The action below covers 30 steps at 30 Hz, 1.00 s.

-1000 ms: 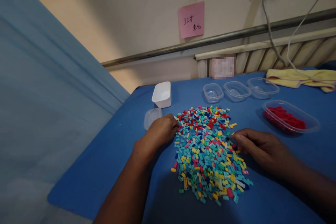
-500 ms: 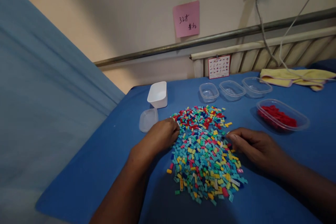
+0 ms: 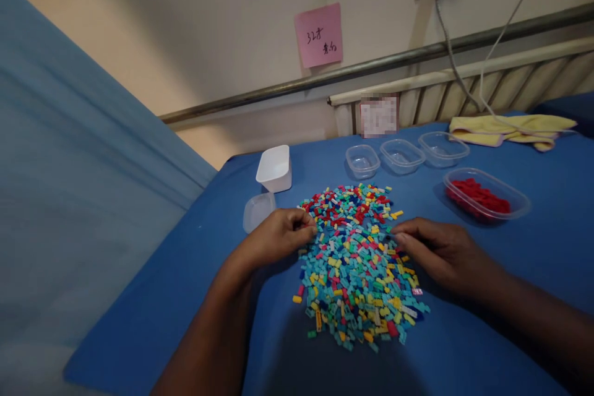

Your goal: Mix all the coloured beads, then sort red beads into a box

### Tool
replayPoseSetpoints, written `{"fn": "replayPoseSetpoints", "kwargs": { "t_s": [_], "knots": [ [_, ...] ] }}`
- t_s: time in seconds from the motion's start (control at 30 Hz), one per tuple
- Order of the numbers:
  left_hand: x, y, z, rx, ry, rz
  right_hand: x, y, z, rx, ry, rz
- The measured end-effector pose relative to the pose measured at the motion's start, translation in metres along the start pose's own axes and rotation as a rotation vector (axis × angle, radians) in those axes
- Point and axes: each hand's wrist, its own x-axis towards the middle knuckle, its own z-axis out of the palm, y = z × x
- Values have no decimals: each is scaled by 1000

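Note:
A wide pile of small toy building bricks (image 3: 357,266) in turquoise, yellow, red, pink, white and dark blue lies in front of me. At its left edge, my left hand (image 3: 281,236) is closed in a pinch, thumb against the fingers; anything between them is too small to make out. My right hand (image 3: 443,255) reaches in from the right, thumb and forefinger pressed together over the pile's right edge. What its fingertips hold, if anything, blends with the bricks behind. Red bricks (image 3: 480,197) fill part of a clear plastic tub (image 3: 520,207) beyond my right hand.
Behind the pile stand a white tub (image 3: 279,182) and three clear tubs, one of them the small square tub (image 3: 362,167). A clear lid (image 3: 255,210) lies beside my left wrist. A yellow cloth (image 3: 510,129) and a cable (image 3: 482,80) are at the back right. A blue curtain (image 3: 83,167) hangs left.
My left hand has turned from a curled fist so that its thumb and forefinger show in a pinch. My right hand stays pinched near the pile's edge. The whole view has shifted slightly.

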Motion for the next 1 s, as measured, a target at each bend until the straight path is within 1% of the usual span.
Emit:
{"fn": "replayPoseSetpoints", "kwargs": {
  "t_s": [0.07,0.13,0.2,0.3,0.37,0.43,0.53,0.67,0.8,0.87,0.9,0.93,1.0],
  "knots": [
    [3,15,13,-261,-2,-17,2,-11,4,-3,65,-84],
    [10,32,33,-411,-37,-42,4,-22,9,28,121,-158],
    [19,49,55,-543,-97,-57,6,-30,12,60,159,-211],
    [32,68,81,-764,-136,-49,8,-30,10,63,232,-231],
    [40,74,89,-860,-143,-34,10,-26,5,62,280,-218],
    [45,78,93,-901,-159,-19,10,-19,-2,60,317,-234],
    [52,81,92,-892,-163,-9,11,-10,-11,15,342,-312],
    [59,83,89,-812,-190,-20,10,-4,-22,-47,314,-383],
    [62,86,86,-763,-274,-53,8,-7,-29,-126,262,-413],
    [63,88,83,-755,-307,-62,8,-10,-31,-101,244,-398],
    [64,88,81,-748,-314,-62,9,-12,-32,-68,254,-375],
    [67,89,78,-739,-307,-59,9,-13,-33,-32,286,-342],
    [75,93,73,-713,-242,-36,10,-15,-33,24,381,-260]
  ]
}}
